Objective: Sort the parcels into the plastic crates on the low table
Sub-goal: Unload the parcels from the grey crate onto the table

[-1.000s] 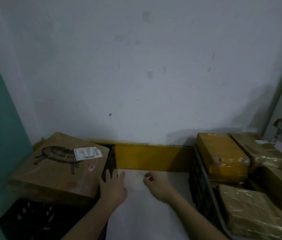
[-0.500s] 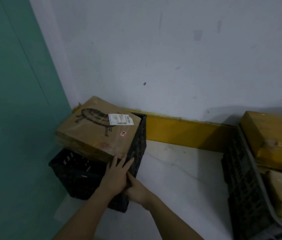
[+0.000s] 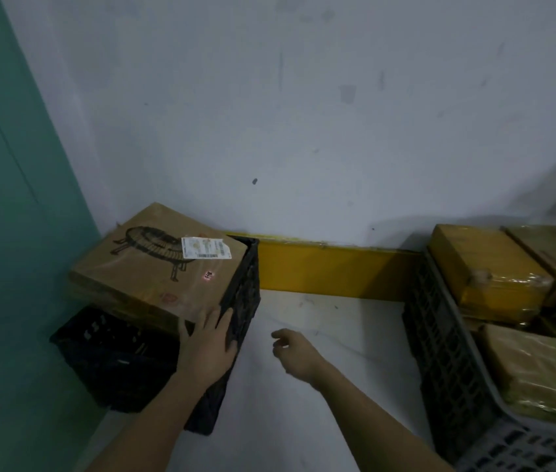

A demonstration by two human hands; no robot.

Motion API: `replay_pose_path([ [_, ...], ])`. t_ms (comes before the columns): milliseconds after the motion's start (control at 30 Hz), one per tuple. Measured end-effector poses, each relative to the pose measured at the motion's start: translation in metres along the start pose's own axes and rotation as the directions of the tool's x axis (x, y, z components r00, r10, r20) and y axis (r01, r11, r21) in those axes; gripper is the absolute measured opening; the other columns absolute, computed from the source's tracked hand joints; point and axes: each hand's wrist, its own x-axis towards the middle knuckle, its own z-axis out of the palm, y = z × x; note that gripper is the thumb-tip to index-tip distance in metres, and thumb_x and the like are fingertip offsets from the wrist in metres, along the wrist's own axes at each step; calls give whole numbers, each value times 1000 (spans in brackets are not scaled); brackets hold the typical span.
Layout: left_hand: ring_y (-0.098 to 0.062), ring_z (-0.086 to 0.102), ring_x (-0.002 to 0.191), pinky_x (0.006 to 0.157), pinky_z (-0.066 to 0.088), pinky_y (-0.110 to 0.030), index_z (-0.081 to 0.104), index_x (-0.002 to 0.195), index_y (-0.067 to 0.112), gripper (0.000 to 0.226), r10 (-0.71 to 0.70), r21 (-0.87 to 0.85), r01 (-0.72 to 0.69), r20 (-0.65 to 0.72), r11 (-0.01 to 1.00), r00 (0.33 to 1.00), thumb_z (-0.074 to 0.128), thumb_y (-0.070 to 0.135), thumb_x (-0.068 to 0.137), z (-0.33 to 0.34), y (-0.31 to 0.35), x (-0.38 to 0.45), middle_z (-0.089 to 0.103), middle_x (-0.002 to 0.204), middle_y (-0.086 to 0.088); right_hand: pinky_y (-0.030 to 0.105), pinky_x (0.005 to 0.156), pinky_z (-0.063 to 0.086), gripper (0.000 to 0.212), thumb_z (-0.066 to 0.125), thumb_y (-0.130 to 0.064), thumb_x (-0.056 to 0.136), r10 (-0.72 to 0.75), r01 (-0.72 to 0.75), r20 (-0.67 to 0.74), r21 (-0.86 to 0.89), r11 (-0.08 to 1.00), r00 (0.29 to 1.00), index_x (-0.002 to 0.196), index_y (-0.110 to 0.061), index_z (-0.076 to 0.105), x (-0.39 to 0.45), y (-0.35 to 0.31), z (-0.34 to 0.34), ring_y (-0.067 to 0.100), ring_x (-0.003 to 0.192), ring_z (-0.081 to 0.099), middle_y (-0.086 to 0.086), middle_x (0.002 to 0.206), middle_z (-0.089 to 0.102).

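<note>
So our left hand (image 3: 209, 347) is flat, fingers (image 3: 217, 320) straight, against the near edge of the big cardboard parcel (image 3: 157, 267), probably steadying it since it sits tilted across the black crate (image 3: 235, 321) rather than down inside. Right hand (image 3: 295, 352) hovers over the white desk (image 3: 331, 335), loosely curled, holding nothing. The grey crate (image 3: 447, 369) on our right holds more wrapped parcels (image 3: 484, 267).

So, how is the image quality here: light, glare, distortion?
Head view: dim, bluish light; the black crate loses detail in shadow; glare glints on the wrapped yellow parcel; wide-angle lens bends the teal wall edge; the shipping label print is too soft to read.
</note>
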Motion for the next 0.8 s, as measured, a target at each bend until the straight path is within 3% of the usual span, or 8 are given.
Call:
replay_pose_path([
  [67, -23, 15, 150, 119, 12, -58, 19, 156, 29, 63, 24, -63, -23, 24, 998, 999, 38, 50, 100, -11, 26, 11, 24, 162, 3, 36, 85, 56, 39, 43, -16, 103, -5, 3, -92, -28, 1000, 996, 141, -13, 50, -5, 4, -28, 23, 94, 64, 11, 123, 62],
  [133, -23, 25, 146, 119, 17, -54, 21, 156, 28, 63, 59, -128, -52, 50, 990, 997, 36, 52, 100, -24, 59, 23, 32, 158, 3, 40, 83, 58, 34, 44, -18, 103, -20, 11, -179, -51, 999, 984, 134, -15, 56, -15, 11, -63, 27, 95, 67, 10, 120, 64],
  [267, -26, 44, 135, 107, 41, -42, 24, 155, 23, 67, 153, -301, -116, 104, 946, 983, 40, 56, 99, -49, 135, 39, 40, 154, -4, 47, 86, 56, 26, 45, -19, 103, -46, 20, -339, -80, 997, 940, 123, -14, 61, -49, 30, -146, 32, 97, 67, 8, 107, 66],
  [333, -24, 42, 138, 107, 42, -38, 26, 156, 24, 67, 214, -385, -160, 101, 909, 972, 44, 55, 99, -57, 174, 43, 37, 157, -1, 45, 87, 57, 25, 47, -20, 103, -80, 44, -398, -99, 994, 914, 123, -16, 60, -70, 44, -185, 28, 98, 66, 6, 109, 67],
  [467, -21, 46, 135, 106, 44, -40, 34, 151, 28, 62, 292, -483, -236, 43, 843, 955, 50, 52, 96, -65, 254, 41, 42, 153, 1, 25, 79, 55, 26, 51, -23, 101, -124, 66, -523, -129, 989, 843, 126, -22, 59, -110, 81, -255, 8, 94, 64, -7, 111, 64],
  [600, -17, 49, 129, 98, 46, -33, 39, 147, 32, 55, 350, -477, -322, -30, 818, 936, 53, 49, 96, -65, 331, 31, 48, 146, 4, 41, 85, 58, 22, 51, -26, 101, -105, 52, -601, -105, 993, 792, 119, -19, 62, -146, 112, -314, 16, 94, 65, -1, 111, 65],
  [800, -16, 48, 127, 97, 45, -32, 41, 144, 32, 56, 391, -537, -374, -86, 757, 916, 58, 49, 93, -67, 415, 22, 47, 143, 4, 48, 71, 61, 11, 53, -22, 100, -94, 80, -721, -54, 995, 687, 107, -21, 62, -189, 169, -372, 22, 76, 69, -2, 92, 68],
])
